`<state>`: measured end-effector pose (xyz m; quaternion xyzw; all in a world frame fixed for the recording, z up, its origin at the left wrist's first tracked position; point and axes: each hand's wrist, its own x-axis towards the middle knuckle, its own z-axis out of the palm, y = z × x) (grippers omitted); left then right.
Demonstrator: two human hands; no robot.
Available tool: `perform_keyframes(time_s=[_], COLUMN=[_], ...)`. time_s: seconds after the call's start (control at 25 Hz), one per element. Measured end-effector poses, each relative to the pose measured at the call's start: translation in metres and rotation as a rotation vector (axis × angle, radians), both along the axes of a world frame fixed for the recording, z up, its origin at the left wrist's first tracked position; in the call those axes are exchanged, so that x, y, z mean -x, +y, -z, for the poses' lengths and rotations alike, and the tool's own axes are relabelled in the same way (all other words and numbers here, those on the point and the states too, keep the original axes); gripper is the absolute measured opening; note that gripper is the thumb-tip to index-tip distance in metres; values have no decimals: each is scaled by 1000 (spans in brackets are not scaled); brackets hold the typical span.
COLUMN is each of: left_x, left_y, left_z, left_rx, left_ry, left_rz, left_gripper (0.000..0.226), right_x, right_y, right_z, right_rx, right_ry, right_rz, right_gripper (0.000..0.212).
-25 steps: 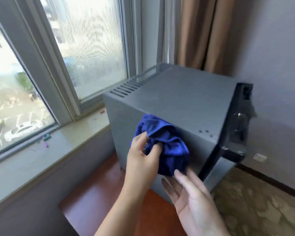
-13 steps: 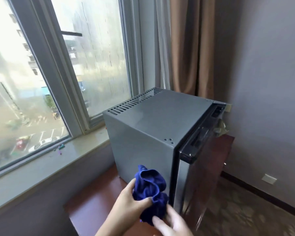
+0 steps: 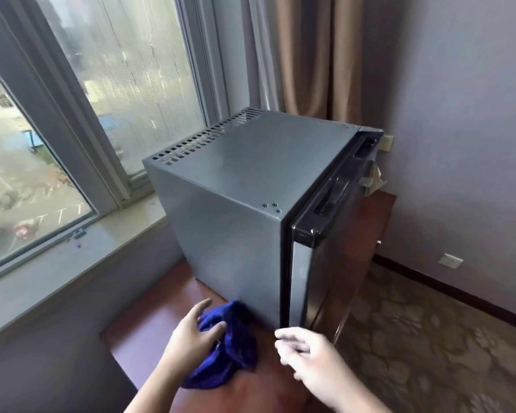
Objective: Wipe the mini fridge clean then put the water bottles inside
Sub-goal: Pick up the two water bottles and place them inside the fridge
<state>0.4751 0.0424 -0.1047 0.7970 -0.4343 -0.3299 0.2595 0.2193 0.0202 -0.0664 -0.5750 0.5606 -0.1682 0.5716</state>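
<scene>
Since half a second ago the blue cloth (image 3: 233, 344) has dropped from the lower side wall of the mini fridge (image 3: 230, 210) to the worktop (image 3: 143, 341), where it now sits bunched against the foot of that wall. The right grip (image 3: 307, 353) has left the cloth and moved across to the bottom front corner of the door (image 3: 319, 278).

My left grip (image 3: 195, 332) has hold of the cloth, with the thumb curled over the bundle and the forefinger stretched free above it. The other fingers are hidden behind the fabric. My right grip is empty, its fingers loosely curled. It is just beside the door's lower edge, but the blur keeps me from telling whether it touches.

The fridge stands upright on the worktop beside the windowsill (image 3: 72, 257), with its door closed. Its grey top and side look even and free of marks, so I judge the outside wipe to be about finished.

Everything else is still to do. The door has to be opened and the inside wiped if it needs it. The water bottles, which I cannot see anywhere in this view, have to be found and set inside. I put the task well short of halfway. The next step looks like opening the door with my right grip.
</scene>
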Motion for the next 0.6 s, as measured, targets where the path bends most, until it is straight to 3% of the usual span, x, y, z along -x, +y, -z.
perform_keyframes(time_s=[0.12, 0.32, 0.6], left_x=[27, 124, 311], left_y=[-7, -22, -83], left_z=[-14, -53, -57], left_rx=[128, 326, 283], left_ry=[19, 176, 316], left_rz=[18, -106, -73], left_gripper=[27, 12, 17], right_x=[22, 95, 279], right_y=[-27, -75, -156], right_z=[4, 10, 5], right_rx=[17, 0, 44], right_ry=[-88, -232, -254], right_rz=[8, -28, 77], right_gripper=[15, 15, 18])
